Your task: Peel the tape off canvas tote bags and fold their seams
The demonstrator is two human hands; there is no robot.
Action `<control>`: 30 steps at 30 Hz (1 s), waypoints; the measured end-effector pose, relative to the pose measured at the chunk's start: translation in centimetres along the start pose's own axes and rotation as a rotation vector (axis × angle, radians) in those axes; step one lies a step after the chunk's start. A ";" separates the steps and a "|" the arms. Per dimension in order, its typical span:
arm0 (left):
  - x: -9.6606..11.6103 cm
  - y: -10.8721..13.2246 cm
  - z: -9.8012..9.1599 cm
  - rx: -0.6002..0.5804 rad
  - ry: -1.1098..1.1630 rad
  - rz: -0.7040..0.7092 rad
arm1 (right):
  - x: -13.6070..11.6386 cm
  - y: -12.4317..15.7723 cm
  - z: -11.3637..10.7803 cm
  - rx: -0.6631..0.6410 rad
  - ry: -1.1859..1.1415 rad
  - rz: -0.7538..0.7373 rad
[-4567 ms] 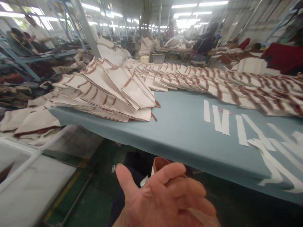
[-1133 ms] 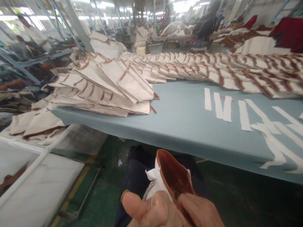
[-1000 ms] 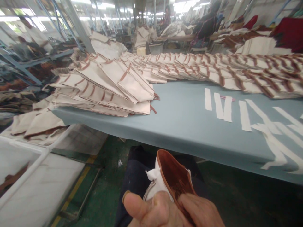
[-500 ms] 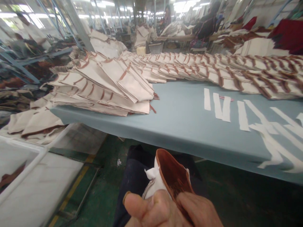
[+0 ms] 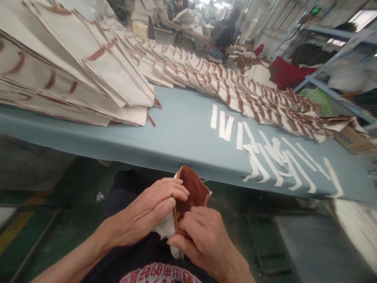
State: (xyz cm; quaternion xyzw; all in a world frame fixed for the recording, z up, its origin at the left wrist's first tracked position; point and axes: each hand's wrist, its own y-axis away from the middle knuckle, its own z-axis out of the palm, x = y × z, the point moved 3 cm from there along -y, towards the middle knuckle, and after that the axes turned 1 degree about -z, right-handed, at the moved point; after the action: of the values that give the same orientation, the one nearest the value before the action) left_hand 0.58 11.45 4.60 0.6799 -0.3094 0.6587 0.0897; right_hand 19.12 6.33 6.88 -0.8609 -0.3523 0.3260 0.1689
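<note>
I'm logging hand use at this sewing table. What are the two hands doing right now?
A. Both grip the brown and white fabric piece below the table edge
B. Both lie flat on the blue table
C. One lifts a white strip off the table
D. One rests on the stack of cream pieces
A: the left hand and the right hand both pinch the brown and white fabric piece below the table edge.

Between the hands, the pouch (image 5: 193,188) is brown, suede-like and matt, with white woven cloth lining (image 5: 168,227) beneath. Ahead of the hands, the surface (image 5: 182,133) wears smooth, matt grey-blue cloth. On it, white strips (image 5: 224,126) look papery and flat; cream bags (image 5: 112,78) are coarse canvas with brown trim.
</note>
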 end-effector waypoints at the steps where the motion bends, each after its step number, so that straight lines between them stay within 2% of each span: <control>1: 0.4 -0.6 0.2 -0.060 -0.061 0.043 | -0.2 -0.3 -0.4 -0.004 -0.012 -0.015; 5: 3.2 -2.2 0.1 -0.280 -0.250 0.135 | -0.5 -1.6 -2.2 -0.046 -0.115 -0.011; 9: 4.9 -2.0 -0.5 -0.334 -0.396 0.119 | 0.3 -2.3 -3.0 -0.045 -0.253 0.026; 15: 4.0 -0.4 -1.1 -0.316 -0.338 0.019 | 2.2 -2.0 -2.2 -0.031 -0.347 0.058; 22: 2.8 -0.1 -2.2 -0.327 -0.177 -0.167 | 3.5 -0.8 -1.0 -0.066 -0.388 0.109; 30: 3.6 -0.1 -2.6 -0.393 -0.442 -0.142 | 3.7 -1.1 -0.4 -0.122 -0.405 0.147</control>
State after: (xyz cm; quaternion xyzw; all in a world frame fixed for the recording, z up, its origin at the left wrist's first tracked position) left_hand -1.74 11.77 8.36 0.7963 -0.3946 0.4145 0.1961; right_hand 20.86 9.72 6.10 -0.8097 -0.3344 0.4818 0.0182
